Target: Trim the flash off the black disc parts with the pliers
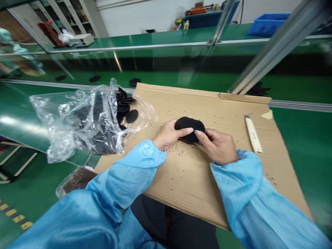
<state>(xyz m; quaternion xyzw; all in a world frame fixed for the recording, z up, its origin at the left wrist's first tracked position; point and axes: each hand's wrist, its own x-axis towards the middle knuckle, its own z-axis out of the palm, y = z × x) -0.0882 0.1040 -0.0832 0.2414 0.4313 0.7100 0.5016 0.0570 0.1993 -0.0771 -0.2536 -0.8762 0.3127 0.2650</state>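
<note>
Over the middle of a cardboard sheet (186,188), both hands grip a flat black oval pad (190,123). My left hand (169,134) is closed on its left side, the thumb lying across the top face. On the lower right edge, my right hand (220,144) pinches the same pad with thumb and fingers. Whether it is one pad or a few stacked, I cannot tell. Small dark crumbs are scattered on the cardboard below. A clear plastic bag (62,107) full of black discs lies to the left, with one loose disc (132,116) at its mouth.
A cream-handled cutter knife (252,135) lies on the cardboard at right. A slanted metal post (269,55) rises behind it. Black discs (134,82) sit on the green belt beyond the metal rail. At the back right stands a blue bin (268,25).
</note>
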